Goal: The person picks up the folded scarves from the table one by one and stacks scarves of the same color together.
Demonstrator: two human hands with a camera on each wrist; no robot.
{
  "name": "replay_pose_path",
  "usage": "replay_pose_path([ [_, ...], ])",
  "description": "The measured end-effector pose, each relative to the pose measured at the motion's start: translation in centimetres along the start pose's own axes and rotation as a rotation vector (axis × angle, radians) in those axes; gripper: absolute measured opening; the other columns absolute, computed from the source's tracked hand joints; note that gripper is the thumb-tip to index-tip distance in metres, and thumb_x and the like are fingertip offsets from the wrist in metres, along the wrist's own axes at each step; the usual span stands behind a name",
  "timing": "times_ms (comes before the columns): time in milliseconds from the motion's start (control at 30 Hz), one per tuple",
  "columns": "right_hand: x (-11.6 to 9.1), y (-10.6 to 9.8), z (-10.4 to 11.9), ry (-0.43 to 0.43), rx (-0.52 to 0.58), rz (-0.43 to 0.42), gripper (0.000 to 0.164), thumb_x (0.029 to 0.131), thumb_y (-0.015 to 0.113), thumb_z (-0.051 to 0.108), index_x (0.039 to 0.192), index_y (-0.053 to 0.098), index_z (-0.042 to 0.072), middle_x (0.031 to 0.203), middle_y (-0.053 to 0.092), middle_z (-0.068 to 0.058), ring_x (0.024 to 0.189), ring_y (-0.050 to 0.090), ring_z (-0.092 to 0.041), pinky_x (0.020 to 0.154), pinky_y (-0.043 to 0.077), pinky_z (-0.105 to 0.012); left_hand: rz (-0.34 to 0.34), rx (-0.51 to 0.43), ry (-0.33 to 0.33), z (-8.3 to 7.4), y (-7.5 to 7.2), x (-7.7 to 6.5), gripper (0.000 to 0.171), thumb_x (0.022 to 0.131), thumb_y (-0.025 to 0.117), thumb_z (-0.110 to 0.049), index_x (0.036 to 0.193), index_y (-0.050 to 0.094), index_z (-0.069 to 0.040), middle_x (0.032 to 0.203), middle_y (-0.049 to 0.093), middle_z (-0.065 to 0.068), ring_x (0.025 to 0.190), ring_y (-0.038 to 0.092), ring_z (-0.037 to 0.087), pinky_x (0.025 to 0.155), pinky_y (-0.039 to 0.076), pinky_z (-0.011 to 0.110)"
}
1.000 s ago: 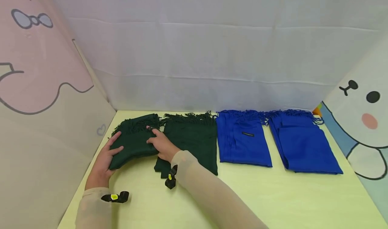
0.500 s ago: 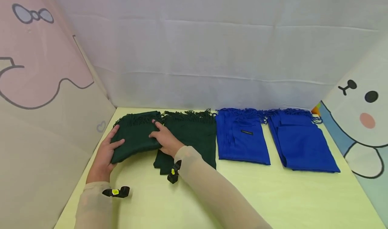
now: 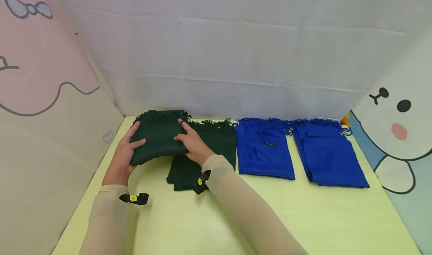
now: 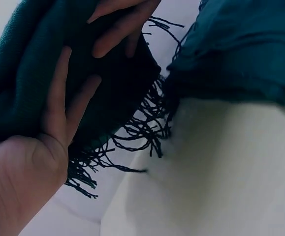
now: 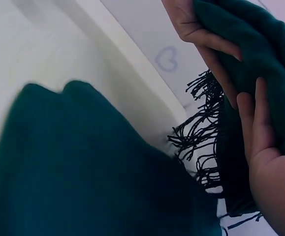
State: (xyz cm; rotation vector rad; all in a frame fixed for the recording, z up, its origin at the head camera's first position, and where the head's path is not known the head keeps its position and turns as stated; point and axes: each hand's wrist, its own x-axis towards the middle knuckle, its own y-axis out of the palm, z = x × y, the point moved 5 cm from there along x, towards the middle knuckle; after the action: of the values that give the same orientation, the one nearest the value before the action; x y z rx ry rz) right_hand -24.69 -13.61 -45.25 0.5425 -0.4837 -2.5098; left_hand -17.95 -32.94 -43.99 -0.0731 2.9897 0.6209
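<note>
**Green scarf lifted between both hands**

Since a second ago, the folded green scarf point(image 3: 158, 137) has risen off the counter point(image 3: 303, 217) and moved toward the back wall. Left hand point(image 3: 125, 155) grips its left edge, thumb on top and fingers curled beneath. Right hand point(image 3: 192, 146) clasps its right edge likewise. Just right of it lies a second green scarf point(image 3: 209, 150), then two blue scarves point(image 3: 264, 153).

matt woven green scarf point(image 3: 158, 137), fringed; smooth tabletop point(image 3: 303, 217)
</note>
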Motion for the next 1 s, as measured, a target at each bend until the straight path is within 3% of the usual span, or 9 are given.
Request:
replay_pose_path([
  [200, -1.1, -1.9, 1.8, -0.051, 0.042, -0.021, 0.076, 0.097, 0.05, -0.005, 0.156, 0.029, 0.038, 0.163, 0.023, -0.002, 0.129, 0.053, -0.022, 0.081, 0.055, -0.033, 0.029, 0.022, -0.006, -0.3, 2.8, 1.5, 0.071, 0.103, 0.047, 0.004, 0.161, 0.02, -0.028, 0.167, -0.006, -0.003, 0.152, 0.008, 0.031, 0.089, 0.054, 0.022],
  [400, -3.1, -4.6, 2.9, -0.095, 0.039, -0.078, 0.076, 0.098, 0.051, -0.003, 0.157, 0.028, 0.039, 0.16, 0.029, -0.004, 0.129, 0.053, -0.024, 0.088, 0.055, -0.037, 0.065, 0.056, -0.035, 0.9, 5.6, 3.1, 0.072, 0.103, 0.047, 0.003, 0.16, 0.02, -0.029, 0.167, -0.006, -0.004, 0.152, 0.008, 0.029, 0.091, 0.052, 0.02],
  [567, -5.0, -6.7, 3.6, -0.129, 0.045, -0.107, 0.078, 0.098, 0.052, -0.002, 0.158, 0.024, 0.04, 0.162, 0.026, -0.003, 0.133, 0.05, -0.025, 0.095, 0.054, -0.04, 0.114, 0.075, -0.045, 2.0, 8.0, 4.0, 0.071, 0.103, 0.049, 0.0, 0.16, 0.023, -0.032, 0.167, -0.002, -0.004, 0.151, 0.012, 0.029, 0.092, 0.052, 0.021],
  [800, -8.1, -9.6, 3.2, -0.139, 0.061, -0.184, 0.08, 0.097, 0.051, -0.004, 0.157, 0.026, 0.042, 0.161, 0.025, 0.003, 0.132, 0.05, -0.024, 0.091, 0.055, -0.037, 0.167, 0.145, -0.08, 4.5, 10.8, 4.0, 0.067, 0.104, 0.05, -0.006, 0.158, 0.026, -0.036, 0.167, 0.005, -0.007, 0.149, 0.02, 0.025, 0.095, 0.051, 0.024],
  [1000, -9.7, -10.9, 1.6, -0.123, 0.061, -0.224, 0.081, 0.095, 0.052, -0.005, 0.156, 0.027, 0.043, 0.16, 0.027, 0.0, 0.133, 0.049, -0.028, 0.095, 0.054, -0.042, 0.161, 0.164, -0.135, 6.7, 11.3, 3.1, 0.066, 0.104, 0.052, -0.009, 0.157, 0.028, -0.039, 0.165, 0.015, -0.006, 0.145, 0.031, 0.026, 0.092, 0.053, 0.025],
])
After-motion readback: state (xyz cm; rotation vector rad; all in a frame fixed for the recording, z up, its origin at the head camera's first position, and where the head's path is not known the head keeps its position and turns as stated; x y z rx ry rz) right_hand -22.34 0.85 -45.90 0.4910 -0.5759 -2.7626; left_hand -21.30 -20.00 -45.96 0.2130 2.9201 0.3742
